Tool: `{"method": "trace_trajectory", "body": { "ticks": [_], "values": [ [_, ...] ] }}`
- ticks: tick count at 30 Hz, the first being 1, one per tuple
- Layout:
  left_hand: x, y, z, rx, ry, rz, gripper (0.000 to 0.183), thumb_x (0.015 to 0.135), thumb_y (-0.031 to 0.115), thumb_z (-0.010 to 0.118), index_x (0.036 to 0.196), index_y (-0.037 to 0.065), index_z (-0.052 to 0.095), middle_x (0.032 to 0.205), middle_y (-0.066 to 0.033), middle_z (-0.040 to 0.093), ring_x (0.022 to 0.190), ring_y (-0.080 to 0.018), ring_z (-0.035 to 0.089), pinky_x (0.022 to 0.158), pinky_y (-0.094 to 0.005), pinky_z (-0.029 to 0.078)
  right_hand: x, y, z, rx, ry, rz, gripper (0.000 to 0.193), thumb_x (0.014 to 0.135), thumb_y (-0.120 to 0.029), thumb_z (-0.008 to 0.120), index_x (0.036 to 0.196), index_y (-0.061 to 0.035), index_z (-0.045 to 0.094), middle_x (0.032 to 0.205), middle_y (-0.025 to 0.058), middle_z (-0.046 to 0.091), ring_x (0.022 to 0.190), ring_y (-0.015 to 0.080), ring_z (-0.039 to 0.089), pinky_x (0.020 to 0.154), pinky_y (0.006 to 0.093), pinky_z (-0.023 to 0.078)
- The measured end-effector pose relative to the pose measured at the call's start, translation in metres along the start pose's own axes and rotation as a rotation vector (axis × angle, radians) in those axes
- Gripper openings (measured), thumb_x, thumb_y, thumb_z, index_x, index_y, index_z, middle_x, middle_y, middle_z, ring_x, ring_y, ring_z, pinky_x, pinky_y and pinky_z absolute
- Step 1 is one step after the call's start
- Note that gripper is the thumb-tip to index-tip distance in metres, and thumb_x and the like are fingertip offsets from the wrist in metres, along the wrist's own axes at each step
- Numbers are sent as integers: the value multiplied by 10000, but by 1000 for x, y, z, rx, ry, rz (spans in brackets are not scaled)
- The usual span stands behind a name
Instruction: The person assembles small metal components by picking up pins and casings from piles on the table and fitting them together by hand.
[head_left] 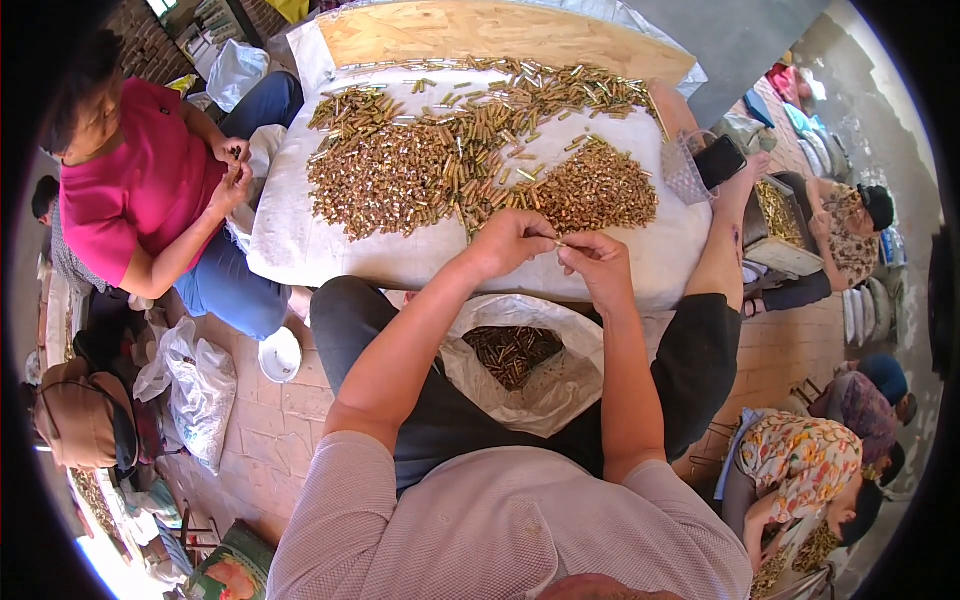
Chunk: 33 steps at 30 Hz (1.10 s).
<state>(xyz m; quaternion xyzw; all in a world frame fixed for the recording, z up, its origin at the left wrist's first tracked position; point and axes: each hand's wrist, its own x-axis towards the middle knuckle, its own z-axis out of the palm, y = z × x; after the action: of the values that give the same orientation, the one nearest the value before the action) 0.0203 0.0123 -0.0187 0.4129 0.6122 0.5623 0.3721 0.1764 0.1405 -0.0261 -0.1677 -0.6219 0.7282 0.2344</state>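
Over the near edge of the table, my left hand [510, 243] and my right hand [600, 266] meet, thumbs and fingers pinched together. A small brass-coloured metal piece [561, 243] sits between the fingertips; its exact kind is too small to tell. Just beyond my hands lies a heap of short brass-coloured pieces [598, 185]. To its left is a larger heap of similar short pieces [385, 180]. Longer rod-like metal pieces [560, 92] are spread behind them. Below my hands, an open white sack [575, 385] between my legs holds many slim metal pieces [510, 355].
A white cloth [300, 225] covers the table, with a wooden board [500, 35] along its far side. A phone [719, 161] rests at the right edge. At left sits a co-worker in pink [150, 170]; a white bowl [280, 355] stands on the floor. More people work at right.
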Motion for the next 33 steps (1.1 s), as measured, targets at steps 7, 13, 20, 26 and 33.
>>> {"method": "trace_trajectory", "body": {
  "ticks": [7, 13, 20, 26, 33],
  "values": [
    [-4, 11, 1, 49, 24, -21, 94, 857, 42, 713, 944, 7, 712, 813, -59, 695, 742, -115, 613, 695, -284, 514, -2, 6, -2, 38, -5, 31, 102, 879, -38, 701, 972, 2, 701, 817, 68, 686, 711, 127, 631, 637, 274, 527],
    [-6, 14, 2, -71, -11, -48, 66, 876, 42, 705, 930, 6, 713, 746, -36, 657, 618, -88, 571, 539, -257, 496, -3, 10, -7, 288, -48, 123, 116, 893, -83, 699, 991, -21, 697, 833, 46, 684, 709, 125, 620, 623, 265, 500],
    [-4, 13, 9, -253, -79, -13, 50, 884, 21, 694, 915, -16, 703, 744, -44, 657, 611, -90, 580, 507, -248, 495, -2, 26, -16, 557, -83, 207, 109, 865, -73, 730, 966, -43, 700, 834, 35, 692, 685, 116, 620, 577, 271, 485],
    [-4, 5, 14, -174, 1, 18, 47, 881, 18, 694, 919, -10, 703, 738, -39, 660, 590, -85, 576, 479, -240, 488, -1, 20, -13, 327, -46, 89, 130, 883, -149, 731, 930, -48, 663, 806, 40, 657, 666, 132, 586, 566, 255, 468],
    [-7, 17, 18, -176, 36, -47, 42, 888, 25, 690, 914, -3, 707, 744, -32, 665, 595, -77, 573, 489, -237, 487, -5, 12, -5, 385, 21, 128, 45, 888, -72, 704, 883, -41, 672, 768, 27, 652, 656, 120, 590, 580, 270, 469]
  ]
}}
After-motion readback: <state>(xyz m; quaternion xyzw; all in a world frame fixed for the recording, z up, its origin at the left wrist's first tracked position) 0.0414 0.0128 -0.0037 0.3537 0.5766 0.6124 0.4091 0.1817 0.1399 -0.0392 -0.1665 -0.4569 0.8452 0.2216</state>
